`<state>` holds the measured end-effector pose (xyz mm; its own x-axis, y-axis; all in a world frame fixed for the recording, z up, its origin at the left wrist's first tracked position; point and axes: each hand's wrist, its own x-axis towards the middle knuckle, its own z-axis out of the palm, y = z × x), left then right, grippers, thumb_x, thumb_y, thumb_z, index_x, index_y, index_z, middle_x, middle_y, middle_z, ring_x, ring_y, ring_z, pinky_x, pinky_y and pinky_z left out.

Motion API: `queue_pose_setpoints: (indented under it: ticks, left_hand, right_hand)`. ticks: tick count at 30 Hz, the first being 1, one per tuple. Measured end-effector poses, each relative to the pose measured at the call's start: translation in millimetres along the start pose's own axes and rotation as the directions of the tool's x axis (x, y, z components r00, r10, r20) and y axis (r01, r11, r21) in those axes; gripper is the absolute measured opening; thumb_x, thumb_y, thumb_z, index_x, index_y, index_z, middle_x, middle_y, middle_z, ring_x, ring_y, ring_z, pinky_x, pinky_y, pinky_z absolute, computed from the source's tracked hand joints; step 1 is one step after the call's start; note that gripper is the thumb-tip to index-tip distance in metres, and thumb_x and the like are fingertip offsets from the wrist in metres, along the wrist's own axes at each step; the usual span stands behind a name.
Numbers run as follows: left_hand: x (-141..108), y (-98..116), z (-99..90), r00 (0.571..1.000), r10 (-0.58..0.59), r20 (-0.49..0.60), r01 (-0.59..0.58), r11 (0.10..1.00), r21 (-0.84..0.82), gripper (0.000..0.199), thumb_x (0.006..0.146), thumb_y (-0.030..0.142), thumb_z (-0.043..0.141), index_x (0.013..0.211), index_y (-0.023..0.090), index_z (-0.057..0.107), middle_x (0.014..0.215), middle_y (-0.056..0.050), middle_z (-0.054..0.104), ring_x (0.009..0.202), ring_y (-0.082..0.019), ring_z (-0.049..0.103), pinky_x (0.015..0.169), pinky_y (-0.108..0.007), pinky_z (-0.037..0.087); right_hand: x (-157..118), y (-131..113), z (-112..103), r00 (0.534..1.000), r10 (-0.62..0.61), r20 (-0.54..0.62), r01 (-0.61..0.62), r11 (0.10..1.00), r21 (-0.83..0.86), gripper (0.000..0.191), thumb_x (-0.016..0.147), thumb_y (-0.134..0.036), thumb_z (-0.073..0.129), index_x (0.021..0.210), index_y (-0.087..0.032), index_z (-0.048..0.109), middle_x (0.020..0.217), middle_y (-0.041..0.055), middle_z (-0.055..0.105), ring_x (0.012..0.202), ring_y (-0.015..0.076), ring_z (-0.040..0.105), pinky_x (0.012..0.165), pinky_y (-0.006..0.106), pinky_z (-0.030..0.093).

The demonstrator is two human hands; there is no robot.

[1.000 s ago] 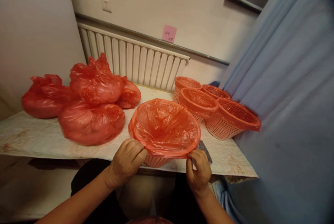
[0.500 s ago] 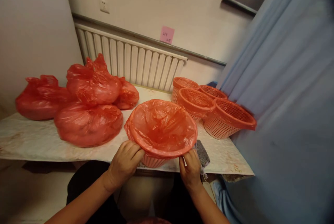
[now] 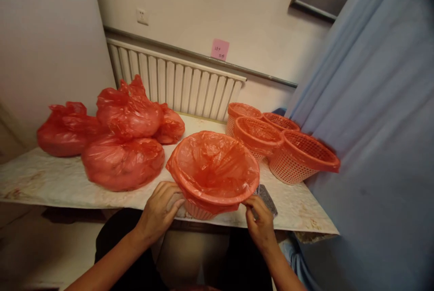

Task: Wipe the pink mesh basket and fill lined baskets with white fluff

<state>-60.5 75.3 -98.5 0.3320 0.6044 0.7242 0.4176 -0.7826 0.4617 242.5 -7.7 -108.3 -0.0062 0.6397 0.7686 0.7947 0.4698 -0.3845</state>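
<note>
In front of me a red plastic basket (image 3: 200,211) stands near the table's front edge, lined with a red plastic bag (image 3: 217,164). The bag's edge is folded outward over the rim and hangs loose at the front. At the left front of the basket, my left hand (image 3: 160,209) has its thumb and curled fingers at the bag's edge; its fingertips are partly hidden. My right hand (image 3: 260,221) pinches the bag's hanging edge at the right front.
Several filled red bags (image 3: 124,162) are heaped on the left of the covered table (image 3: 315,214). Lined baskets (image 3: 293,166) stand at the back right, beside a blue curtain (image 3: 379,146). A dark grey flat object (image 3: 268,198) lies behind my right hand. A radiator (image 3: 176,81) runs along the wall.
The bag's edge now hangs lower over the basket's front. Both hands have shifted slightly, the right one outward from the rim. The whole view has moved a little.
</note>
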Motion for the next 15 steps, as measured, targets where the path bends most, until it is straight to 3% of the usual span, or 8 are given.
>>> queue_pose_setpoints:
  ticks: [2,3,6,8,11,15]
  left_hand:
    - [1,-5,-2.2,0.969,-0.225,-0.104,0.218,0.973,-0.081,0.014,0.091,0.03,0.054,0.098,0.019,0.06,0.095,-0.006,0.064,0.092,-0.021,0.059,0.084,-0.038,0.049]
    - [4,-7,-2.5,0.918,-0.365,-0.155,0.343,0.927,-0.151,0.019,0.09,0.036,0.054,0.099,0.019,0.059,0.096,-0.006,0.064,0.091,-0.021,0.06,0.084,-0.038,0.05]
    - [22,-12,-1.2,0.685,-0.712,-0.156,0.59,0.666,-0.456,0.038,0.087,0.052,0.051,0.103,0.018,0.055,0.1,-0.007,0.062,0.089,-0.021,0.062,0.077,-0.037,0.054]
    - [39,-13,0.7,0.592,-0.803,-0.075,0.615,0.509,-0.602,0.044,0.084,0.057,0.05,0.103,0.018,0.055,0.103,-0.006,0.06,0.088,-0.019,0.061,0.07,-0.033,0.054]
    - [60,-15,5.8,0.558,-0.828,-0.052,0.599,0.446,-0.665,0.042,0.081,0.054,0.055,0.101,0.017,0.057,0.1,-0.005,0.062,0.083,-0.017,0.06,0.067,-0.029,0.051]
    - [67,-22,20.7,0.56,-0.827,-0.05,0.575,0.431,-0.695,0.037,0.074,0.041,0.063,0.1,0.016,0.058,0.09,-0.004,0.066,0.074,-0.016,0.061,0.067,-0.029,0.049]
  right_hand:
    - [3,4,-9,0.992,0.051,-0.118,-0.052,0.999,-0.012,0.02,0.088,-0.008,0.045,0.09,-0.02,0.062,0.086,0.004,0.064,0.082,0.017,0.061,0.071,0.031,0.051]
    - [6,5,-13,0.978,0.078,-0.192,-0.085,0.996,-0.029,0.018,0.089,-0.01,0.047,0.089,-0.02,0.062,0.085,0.0039,0.063,0.08,0.0171,0.061,0.071,0.031,0.05]
    - [20,0,-23,0.923,0.124,-0.364,-0.157,0.986,-0.06,0.014,0.089,-0.014,0.05,0.092,-0.019,0.063,0.088,0.0049,0.063,0.084,0.0189,0.061,0.078,0.035,0.049]
    - [30,-9,-24,0.917,0.081,-0.392,-0.114,0.992,-0.061,0.017,0.089,-0.014,0.05,0.098,-0.019,0.063,0.094,0.0064,0.064,0.091,0.0206,0.061,0.084,0.039,0.049]
    - [41,-24,-17,0.948,-0.06,-0.313,0.045,0.997,-0.055,0.025,0.089,-0.011,0.05,0.109,-0.021,0.061,0.106,0.0087,0.064,0.102,0.0231,0.059,0.091,0.045,0.047]
    - [44,-31,-1,0.976,-0.219,-0.022,0.217,0.974,-0.057,0.024,0.092,-0.017,0.049,0.114,-0.022,0.058,0.105,0.0081,0.065,0.101,0.0234,0.059,0.093,0.047,0.044]
